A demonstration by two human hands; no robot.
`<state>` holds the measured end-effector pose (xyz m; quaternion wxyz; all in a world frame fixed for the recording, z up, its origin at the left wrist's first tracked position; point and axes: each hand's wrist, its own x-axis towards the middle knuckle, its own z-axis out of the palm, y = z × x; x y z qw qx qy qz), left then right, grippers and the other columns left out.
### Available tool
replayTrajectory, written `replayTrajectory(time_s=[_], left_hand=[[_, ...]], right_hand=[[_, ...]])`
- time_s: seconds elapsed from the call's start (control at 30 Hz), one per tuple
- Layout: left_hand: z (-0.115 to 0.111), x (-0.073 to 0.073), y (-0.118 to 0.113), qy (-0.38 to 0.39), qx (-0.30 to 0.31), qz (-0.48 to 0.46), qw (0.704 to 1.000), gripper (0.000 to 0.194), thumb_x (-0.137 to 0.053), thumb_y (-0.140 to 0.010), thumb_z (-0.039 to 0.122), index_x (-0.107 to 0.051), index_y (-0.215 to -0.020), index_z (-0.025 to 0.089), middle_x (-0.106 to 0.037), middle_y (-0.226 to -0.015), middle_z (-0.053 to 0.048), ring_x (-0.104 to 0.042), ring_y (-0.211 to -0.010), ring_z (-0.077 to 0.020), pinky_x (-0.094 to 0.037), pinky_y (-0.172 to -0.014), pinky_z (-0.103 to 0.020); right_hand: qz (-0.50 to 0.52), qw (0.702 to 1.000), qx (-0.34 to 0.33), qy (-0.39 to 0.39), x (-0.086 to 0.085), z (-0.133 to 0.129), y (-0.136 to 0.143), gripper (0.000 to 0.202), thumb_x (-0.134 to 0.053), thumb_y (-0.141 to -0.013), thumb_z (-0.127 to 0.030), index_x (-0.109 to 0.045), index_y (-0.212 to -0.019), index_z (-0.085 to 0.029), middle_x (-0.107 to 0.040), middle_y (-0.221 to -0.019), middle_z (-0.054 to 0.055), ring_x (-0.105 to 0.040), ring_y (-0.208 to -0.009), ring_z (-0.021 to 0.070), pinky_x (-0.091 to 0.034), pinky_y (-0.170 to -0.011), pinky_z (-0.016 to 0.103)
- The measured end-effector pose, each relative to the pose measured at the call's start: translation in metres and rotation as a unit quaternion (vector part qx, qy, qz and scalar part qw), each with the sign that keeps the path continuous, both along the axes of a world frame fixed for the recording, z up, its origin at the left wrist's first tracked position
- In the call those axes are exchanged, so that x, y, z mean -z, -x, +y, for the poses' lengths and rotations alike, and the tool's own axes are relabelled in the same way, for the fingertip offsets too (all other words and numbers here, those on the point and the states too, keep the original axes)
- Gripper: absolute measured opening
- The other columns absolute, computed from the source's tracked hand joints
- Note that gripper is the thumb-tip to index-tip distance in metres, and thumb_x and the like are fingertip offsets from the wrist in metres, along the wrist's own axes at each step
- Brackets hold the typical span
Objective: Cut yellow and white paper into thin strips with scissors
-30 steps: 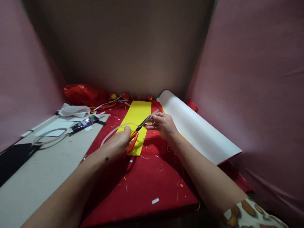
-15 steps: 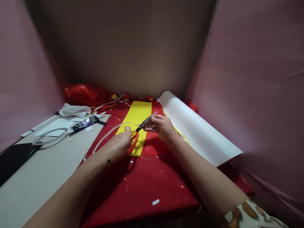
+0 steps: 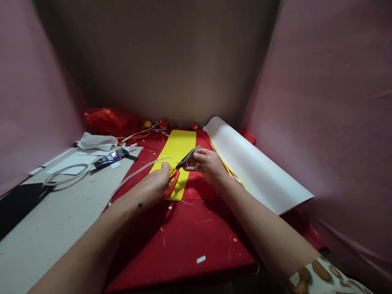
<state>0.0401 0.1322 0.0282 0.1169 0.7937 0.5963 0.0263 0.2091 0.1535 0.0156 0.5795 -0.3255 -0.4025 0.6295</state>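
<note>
In my left hand (image 3: 157, 181) are scissors (image 3: 174, 181) with orange-red handles, their dark blades pointing up and right. My right hand (image 3: 208, 163) pinches a thin pale strip (image 3: 154, 162) at the blade tips. From there the strip curves leftward past my left wrist. A small thin loop also shows at my right fingers; what it belongs to is hard to make out. Below both hands lie a yellow corrugated sheet (image 3: 177, 143) and a red corrugated sheet (image 3: 200, 188), partly overlapping on the red cloth (image 3: 183, 249).
To the right lies a rolled white sheet (image 3: 254, 163). On the left, a grey board (image 3: 70, 220) carries a dark tube (image 3: 110, 158) and a coiled strip (image 3: 65, 174). A red plastic bag (image 3: 110, 120) and several red-yellow balls (image 3: 147, 123) sit at the back. Small scraps dot the cloth.
The pale strip's left part has shifted outward in a wider curve. The scissors and both hands stay almost in place, with the strip's end still at the blades.
</note>
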Motion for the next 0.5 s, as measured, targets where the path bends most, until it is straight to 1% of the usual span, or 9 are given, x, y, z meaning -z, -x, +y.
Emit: replayTrajectory(time_s=[0.07,0.2,0.27,0.37,0.43,0.5], left_hand=[[0.003,0.004,0.001,0.002,-0.015,-0.018,1.0,0.021,-0.041,-0.076,0.032,-0.043,-0.089,0.017,-0.06,-0.074,-0.009,-0.055,-0.061,-0.0187,-0.031,-0.05,-0.025],[0.012,0.02,0.005,-0.006,-0.018,-0.066,0.998,0.018,-0.045,-0.073,0.032,-0.047,-0.085,0.018,-0.061,-0.069,-0.008,-0.055,-0.059,-0.0191,-0.031,-0.049,-0.026],[0.014,0.022,0.006,-0.013,-0.018,-0.084,0.996,0.018,-0.046,-0.072,0.031,-0.048,-0.084,0.018,-0.06,-0.067,-0.008,-0.055,-0.057,-0.019,-0.03,-0.048,-0.026],[0.011,0.016,0.004,-0.015,-0.019,-0.08,0.996,0.019,-0.047,-0.071,0.03,-0.047,-0.086,0.018,-0.059,-0.065,-0.007,-0.053,-0.053,-0.0179,-0.029,-0.047,-0.025],[0.008,0.01,0.002,0.002,-0.031,-0.063,0.998,0.019,-0.045,-0.072,0.03,-0.047,-0.086,0.018,-0.059,-0.064,-0.006,-0.052,-0.05,-0.0171,-0.028,-0.046,-0.024],[0.006,0.008,0.001,0.016,-0.046,-0.06,0.997,0.018,-0.044,-0.073,0.031,-0.047,-0.085,0.018,-0.058,-0.063,-0.006,-0.051,-0.048,-0.0168,-0.028,-0.045,-0.024]], right_hand=[[0.001,1.0,0.002,-0.001,0.002,0.0,0.0,0.005,-0.054,-0.068,-0.011,-0.053,-0.065,-0.014,-0.062,-0.054,0.001,-0.06,-0.048,0.0128,-0.055,-0.053,0.029],[0.001,1.0,0.0,-0.002,0.003,0.001,0.0,0.004,-0.055,-0.069,-0.012,-0.055,-0.065,-0.013,-0.063,-0.056,0.002,-0.061,-0.049,0.0135,-0.054,-0.052,0.028],[-0.004,1.0,-0.002,-0.003,0.003,0.001,0.0,0.004,-0.054,-0.07,-0.013,-0.056,-0.066,-0.013,-0.064,-0.057,0.003,-0.062,-0.05,0.0141,-0.053,-0.05,0.026],[-0.012,1.0,0.011,-0.005,0.001,0.001,-0.001,0.002,-0.054,-0.071,-0.013,-0.055,-0.069,-0.013,-0.065,-0.059,0.004,-0.063,-0.049,0.0143,-0.053,-0.049,0.026],[-0.014,0.999,0.033,-0.008,0.0,0.002,-0.002,0.003,-0.055,-0.072,-0.013,-0.053,-0.071,-0.014,-0.064,-0.058,0.002,-0.062,-0.046,0.0141,-0.053,-0.046,0.026],[-0.014,0.998,0.053,-0.013,0.0,0.003,-0.003,0.004,-0.056,-0.072,-0.014,-0.052,-0.071,-0.014,-0.062,-0.057,0.001,-0.062,-0.045,0.0144,-0.053,-0.044,0.026]])
